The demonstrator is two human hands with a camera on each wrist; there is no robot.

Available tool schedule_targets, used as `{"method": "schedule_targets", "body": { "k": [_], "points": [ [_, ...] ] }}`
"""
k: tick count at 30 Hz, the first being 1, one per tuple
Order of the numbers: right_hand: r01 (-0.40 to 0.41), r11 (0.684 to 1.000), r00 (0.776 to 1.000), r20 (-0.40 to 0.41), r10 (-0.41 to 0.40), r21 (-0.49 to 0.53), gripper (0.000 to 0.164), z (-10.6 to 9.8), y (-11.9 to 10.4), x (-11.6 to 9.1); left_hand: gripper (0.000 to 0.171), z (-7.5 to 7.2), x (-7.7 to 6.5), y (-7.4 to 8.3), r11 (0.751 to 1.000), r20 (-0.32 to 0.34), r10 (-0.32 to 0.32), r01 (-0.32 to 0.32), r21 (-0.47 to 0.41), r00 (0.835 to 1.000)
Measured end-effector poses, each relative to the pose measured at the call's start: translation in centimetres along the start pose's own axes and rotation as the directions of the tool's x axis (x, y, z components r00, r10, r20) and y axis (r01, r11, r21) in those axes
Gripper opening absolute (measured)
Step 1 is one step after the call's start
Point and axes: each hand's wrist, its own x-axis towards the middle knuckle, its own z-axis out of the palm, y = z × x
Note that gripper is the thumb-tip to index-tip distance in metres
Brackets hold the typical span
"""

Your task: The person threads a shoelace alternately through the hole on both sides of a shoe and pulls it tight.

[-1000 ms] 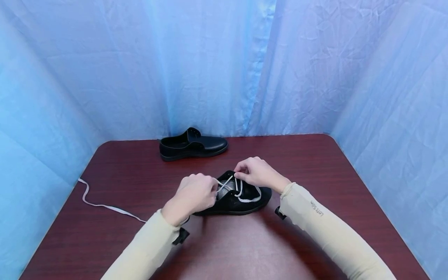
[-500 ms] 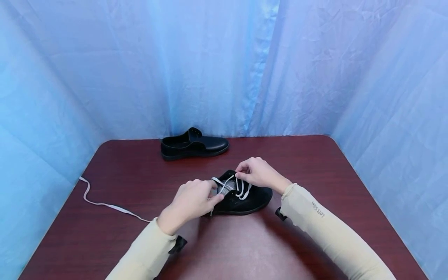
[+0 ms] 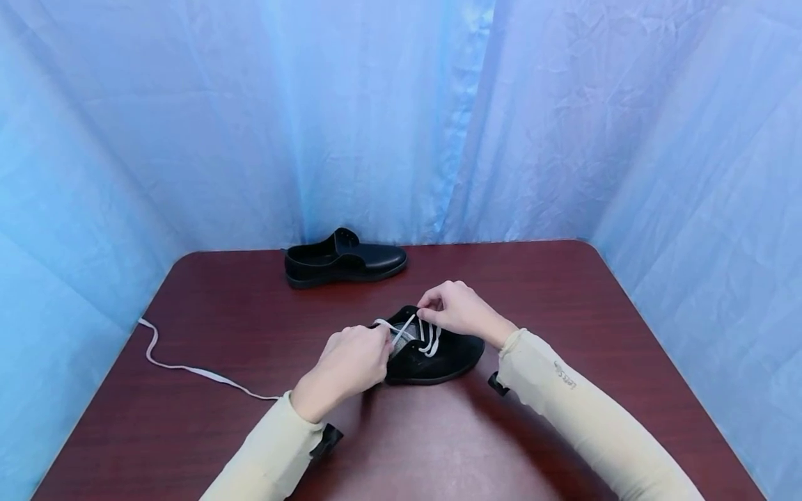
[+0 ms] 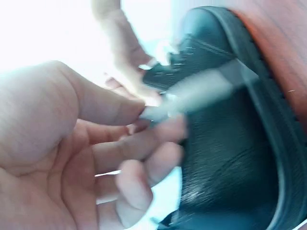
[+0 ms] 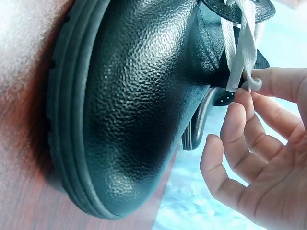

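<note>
A black leather shoe [image 3: 454,356], toe to the right, sits on the table with a white shoelace [image 3: 431,341] crossing its opening. My left hand [image 3: 344,362] is at the heel side; the left wrist view shows its thumb and forefinger pinching a blurred stretch of the lace [image 4: 201,91]. On the far side of the opening, my right hand [image 3: 460,307] pinches the lace beside the eyelet flap, its other fingers loosely bent in the right wrist view. Whether it also grips the flap, I cannot tell. Left fingers hide the shoe's heel.
Behind stands a second black shoe [image 3: 376,259] without a lace. Another white lace [image 3: 207,374] trails across the left of the dark red table [image 3: 539,278], reaching its left edge. Blue curtains [image 3: 388,125] surround the back and sides.
The lace loop over the toe has been drawn in towards the opening. My left hand opened its fingers near the heel, then closed them again. The right hand has stayed almost still.
</note>
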Motion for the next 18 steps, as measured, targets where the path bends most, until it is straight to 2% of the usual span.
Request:
{"method": "schedule_targets", "body": {
  "k": [5, 11, 13, 15, 18],
  "points": [
    [-0.016, 1.000, 1.000, 0.001, 0.016, 0.001, 0.008, 0.0, -0.1, 0.0, 0.024, -0.9, -1.1, -0.5, 0.998, -0.003, 0.043, -0.043, -0.043, 0.999],
    [-0.006, 1.000, 1.000, -0.013, 0.006, 0.005, 0.011, 0.2, 0.0, -0.2, 0.013, -0.3, -1.1, -1.4, 0.984, -0.066, 0.056, -0.066, -0.164, 0.996],
    [0.042, 0.999, 0.999, -0.034, -0.042, -0.003, 0.013, 0.3, 0.2, -0.3, 0.011, -0.1, -1.1, -1.6, 0.979, -0.074, 0.039, -0.053, -0.196, 0.996],
    [0.127, 0.992, 0.990, -0.058, -0.128, -0.013, 0.018, 0.4, 0.3, -0.6, 0.010, 0.1, -1.1, -1.7, 0.975, -0.084, 0.027, -0.045, -0.217, 0.996],
    [0.279, 0.960, 0.958, -0.068, -0.280, -0.020, 0.026, 0.5, 0.3, -0.8, 0.007, 0.2, -1.2, -1.9, 0.972, -0.105, 0.030, -0.053, -0.228, 0.994]
  ]
}}
